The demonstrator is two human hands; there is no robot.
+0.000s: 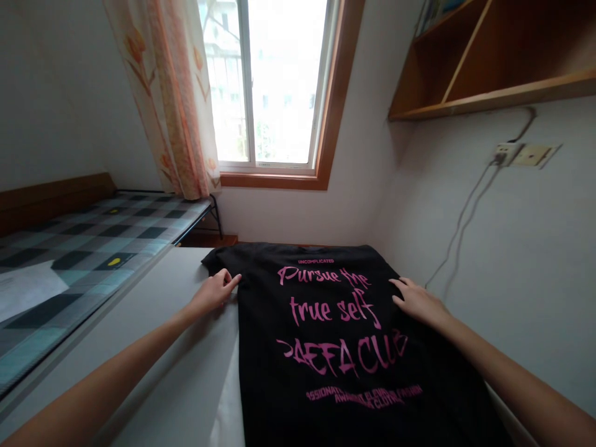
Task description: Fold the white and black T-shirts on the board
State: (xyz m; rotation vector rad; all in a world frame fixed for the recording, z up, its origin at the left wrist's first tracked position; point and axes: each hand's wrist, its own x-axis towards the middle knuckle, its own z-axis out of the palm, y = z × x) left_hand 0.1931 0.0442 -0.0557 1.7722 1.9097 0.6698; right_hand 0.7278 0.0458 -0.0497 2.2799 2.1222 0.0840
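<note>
Head view: at far left of the frame, a sheet of paper (32, 285) lies on a checked bed (139, 231), its edge running diagonally beside a white tabletop (158, 288). Left of center, a person's left hand (218, 290) meets the side of a black T-shirt (335, 323) just below the sleeve, thumb stretched onto the cloth, fingers curled; whether they pinch fabric cannot be told. The pink-lettered shirt lies spread from mid-frame to the bottom edge, shoulders toward the window (284, 87) at top center. Right of center, the right hand (416, 302) rests on the opposite side, fingers extended, thumb and forefinger apart. Set across from each other, the hands appear to steady the cloth and hold its width flat. Tabletop left of the shirt gives the left arm the wider room; the far edge lies close to the wall beneath the window. At right, the side wall (535, 261) and a hanging cable (459, 230) look likely to limit outward reach.
</note>
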